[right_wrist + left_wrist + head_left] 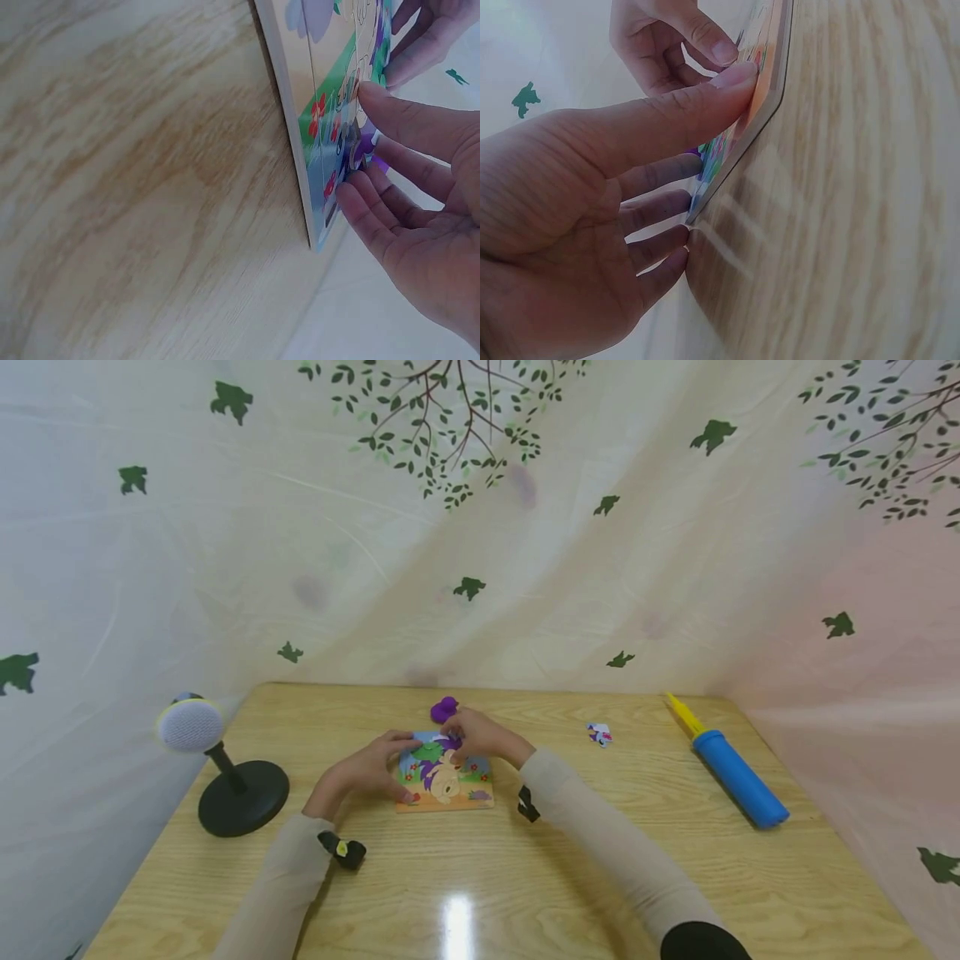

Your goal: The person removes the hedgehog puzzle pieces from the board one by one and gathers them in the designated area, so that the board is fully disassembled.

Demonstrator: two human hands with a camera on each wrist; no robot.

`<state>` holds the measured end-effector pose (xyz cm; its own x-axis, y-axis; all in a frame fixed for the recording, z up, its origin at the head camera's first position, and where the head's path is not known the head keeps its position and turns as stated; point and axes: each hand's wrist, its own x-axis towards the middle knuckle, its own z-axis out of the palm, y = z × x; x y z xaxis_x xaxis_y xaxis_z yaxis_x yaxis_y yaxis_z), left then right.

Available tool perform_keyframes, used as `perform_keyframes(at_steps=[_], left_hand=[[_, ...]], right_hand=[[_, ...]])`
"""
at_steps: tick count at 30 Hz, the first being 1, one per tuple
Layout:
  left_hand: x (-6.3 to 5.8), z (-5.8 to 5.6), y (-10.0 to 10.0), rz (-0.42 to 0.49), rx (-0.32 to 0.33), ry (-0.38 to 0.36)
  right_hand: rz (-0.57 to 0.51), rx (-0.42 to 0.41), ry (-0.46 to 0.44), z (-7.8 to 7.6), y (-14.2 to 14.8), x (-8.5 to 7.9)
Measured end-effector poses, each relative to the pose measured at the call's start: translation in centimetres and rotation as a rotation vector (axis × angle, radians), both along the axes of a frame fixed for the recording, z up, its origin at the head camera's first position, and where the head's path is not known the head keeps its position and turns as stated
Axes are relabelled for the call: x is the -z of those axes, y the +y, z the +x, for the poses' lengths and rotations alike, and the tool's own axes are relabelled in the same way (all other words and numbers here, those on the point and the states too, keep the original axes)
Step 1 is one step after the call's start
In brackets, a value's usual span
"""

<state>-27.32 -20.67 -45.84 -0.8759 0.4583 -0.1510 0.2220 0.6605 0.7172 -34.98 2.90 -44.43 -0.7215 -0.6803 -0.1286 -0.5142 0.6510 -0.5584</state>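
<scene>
A picture puzzle board (482, 792), showing a purple-haired cartoon figure among flowers, lies flat on the table between both hands. My left hand (365, 768) spans the board's left side. In the left wrist view its thumb (731, 90) presses the top face, while the fairly straight fingers touch the far part of the edge. Over the board's upper right, my right hand (483, 735) pinches a small purple puzzle piece (352, 146) that looks slightly raised; the fingers partly hide it. Just behind the board sits a purple piece (442, 710).
A small white and purple cutout (600, 734) lies right of the board. Farther right is a blue pump (741, 777) with a yellow nozzle (684, 714). At the left stands a round white-faced object (191, 727) on a black base (243, 810). A leaf-patterned cloth hangs behind the table (420, 893).
</scene>
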Motion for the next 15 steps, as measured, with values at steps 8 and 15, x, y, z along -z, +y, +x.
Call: perform_keyframes(at_steps=[8, 15], left_hand=[[0.05, -0.06, -0.02, -0.002, 0.003, 0.004], [0.13, -0.10, -0.04, -0.002, 0.002, 0.004]], right_hand=[[0.001, 0.000, 0.045, 0.65, -0.09, -0.37], [0.021, 0.016, 0.074, 0.91, -0.16, -0.61]])
